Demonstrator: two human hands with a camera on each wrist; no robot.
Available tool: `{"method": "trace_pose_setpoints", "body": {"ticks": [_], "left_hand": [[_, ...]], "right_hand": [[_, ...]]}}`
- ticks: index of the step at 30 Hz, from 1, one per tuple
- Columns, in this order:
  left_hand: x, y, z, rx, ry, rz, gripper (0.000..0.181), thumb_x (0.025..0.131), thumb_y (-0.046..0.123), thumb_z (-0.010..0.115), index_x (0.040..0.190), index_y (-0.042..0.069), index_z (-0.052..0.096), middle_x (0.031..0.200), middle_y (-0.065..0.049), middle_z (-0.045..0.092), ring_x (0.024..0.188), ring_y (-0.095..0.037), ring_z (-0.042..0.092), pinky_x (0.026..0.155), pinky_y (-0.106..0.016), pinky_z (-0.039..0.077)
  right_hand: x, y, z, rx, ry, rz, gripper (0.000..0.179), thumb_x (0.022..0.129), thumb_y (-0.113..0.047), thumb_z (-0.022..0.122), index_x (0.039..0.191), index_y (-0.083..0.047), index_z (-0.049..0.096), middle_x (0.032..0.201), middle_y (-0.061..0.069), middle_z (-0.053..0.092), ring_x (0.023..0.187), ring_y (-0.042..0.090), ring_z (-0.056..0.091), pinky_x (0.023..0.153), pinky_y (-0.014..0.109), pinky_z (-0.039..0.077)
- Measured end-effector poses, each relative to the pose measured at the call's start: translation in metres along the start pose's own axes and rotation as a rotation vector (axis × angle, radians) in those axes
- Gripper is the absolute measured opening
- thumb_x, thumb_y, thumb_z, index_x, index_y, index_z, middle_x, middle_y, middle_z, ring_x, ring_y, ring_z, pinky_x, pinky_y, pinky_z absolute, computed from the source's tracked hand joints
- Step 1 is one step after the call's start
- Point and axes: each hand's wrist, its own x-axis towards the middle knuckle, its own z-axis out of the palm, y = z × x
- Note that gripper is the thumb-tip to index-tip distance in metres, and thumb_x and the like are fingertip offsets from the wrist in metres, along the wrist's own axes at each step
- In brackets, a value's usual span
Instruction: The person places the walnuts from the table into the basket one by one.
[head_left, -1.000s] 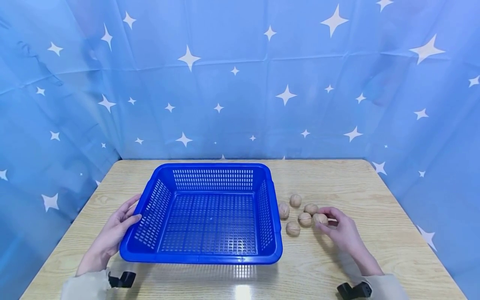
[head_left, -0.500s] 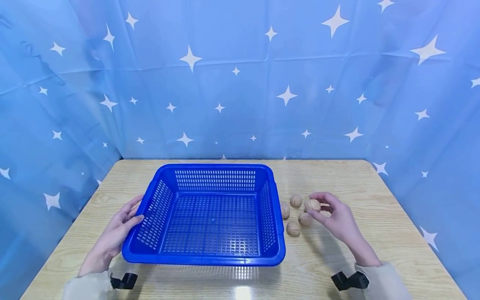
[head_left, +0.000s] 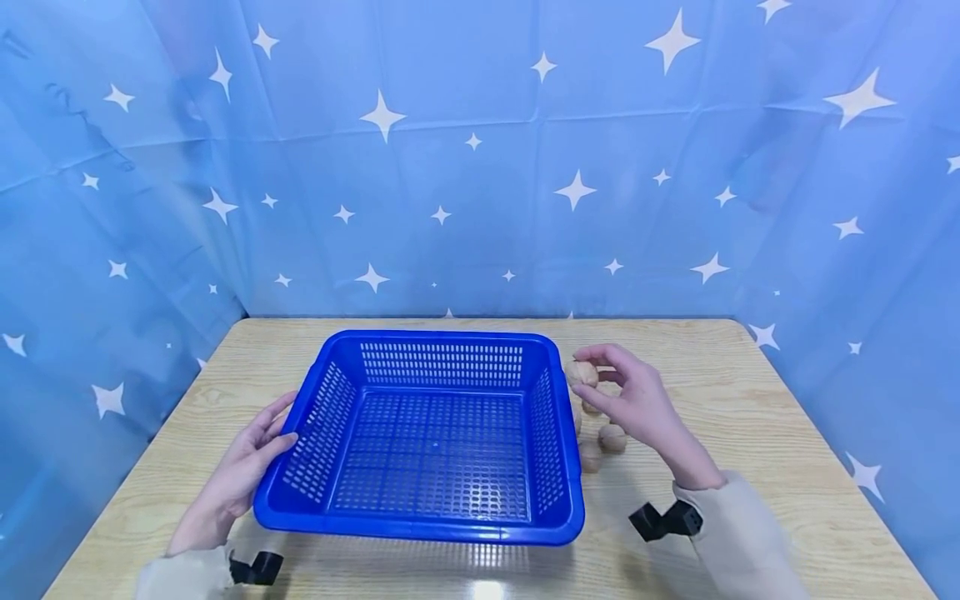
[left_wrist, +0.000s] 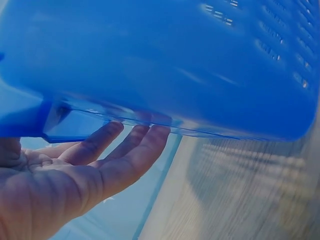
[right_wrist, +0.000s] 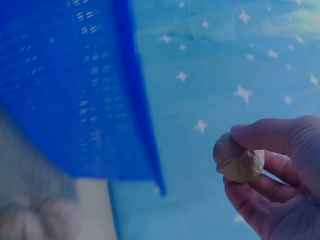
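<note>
My left hand (head_left: 236, 475) grips the left rim of a blue plastic basket (head_left: 420, 527), thumb over the edge. The left wrist view shows the fingertips (left_wrist: 161, 134) pressed against the outer wall from below. The basket is tilted toward me, its front edge raised over the table, and nothing lies inside. My right hand (head_left: 641, 408) pinches a walnut (head_left: 581, 373) between thumb and fingers, just beside the basket's right rim. In the right wrist view that walnut (right_wrist: 237, 159) hangs in the air, its seam visible.
Several loose walnuts (head_left: 612, 438) lie on the wooden table (head_left: 750, 467) to the right of the basket, some partly hidden behind its wall or my right hand. A blue star-patterned curtain (head_left: 480, 233) surrounds the table at the back and sides.
My right hand has lifted the walnut off the table and carried it left and away from me to the basket's right rim. The basket has shifted slightly right with my left hand.
</note>
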Motion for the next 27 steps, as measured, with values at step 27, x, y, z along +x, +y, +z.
{"method": "trace_pose_setpoints", "body": {"ticks": [27], "left_hand": [[0.000, -0.001, 0.003, 0.038, 0.028, -0.027, 0.060, 0.099, 0.009, 0.044, 0.149, 0.005, 0.010, 0.121, 0.017, 0.054, 0.102, -0.011, 0.061, 0.078, -0.032, 0.052]], "right_hand": [[0.090, -0.063, 0.095, 0.169, -0.322, -0.186, 0.032, 0.083, -0.006, 0.071, 0.112, 0.001, 0.059, 0.108, 0.011, 0.060, 0.096, 0.021, 0.059, 0.079, 0.027, 0.052]]}}
